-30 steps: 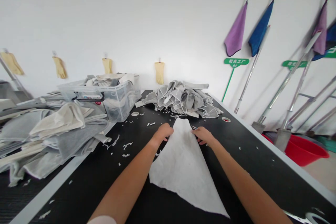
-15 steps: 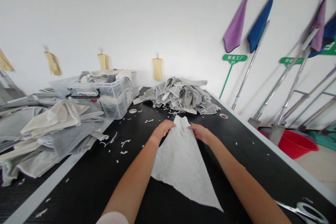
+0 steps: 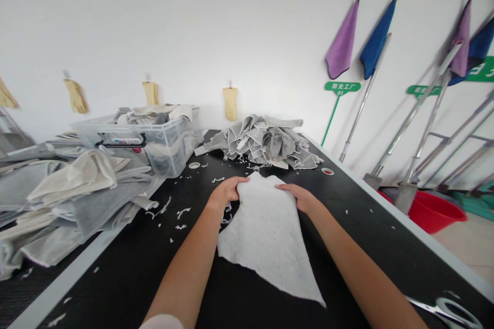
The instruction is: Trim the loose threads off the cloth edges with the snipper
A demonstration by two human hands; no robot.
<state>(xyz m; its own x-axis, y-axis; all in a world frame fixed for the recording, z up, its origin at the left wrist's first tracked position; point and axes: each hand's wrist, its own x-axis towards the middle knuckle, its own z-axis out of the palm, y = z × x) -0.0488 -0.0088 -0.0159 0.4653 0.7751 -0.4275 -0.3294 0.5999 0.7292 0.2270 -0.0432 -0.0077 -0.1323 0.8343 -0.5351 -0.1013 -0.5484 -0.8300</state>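
Observation:
A pale grey-white cloth [image 3: 266,236] hangs and spreads over the black tabletop, its upper edge between my two hands. My left hand [image 3: 227,191] pinches the upper left corner, thumb and fingers closed on the fabric. On the other side, my right hand [image 3: 299,195] grips the upper right edge the same way. Loose white threads [image 3: 227,213] dangle by the cloth's left edge, below my left hand. The lower edge of the cloth is uneven and runs to a point at the right. Scissors [image 3: 443,311] lie at the lower right, near my right forearm.
Behind the hands sits a heap of grey cloths [image 3: 266,141]. On the left are a clear plastic bin [image 3: 170,146] full of cloths and a stack of cloths [image 3: 96,190]. Thread scraps [image 3: 184,212] dot the black table [image 3: 154,267]. A red bucket [image 3: 436,213] stands beyond the right edge.
My hands have moved apart, the left one leftward, and the cloth's bunched top is now spread wider and flatter. Loose threads now show beside its left edge.

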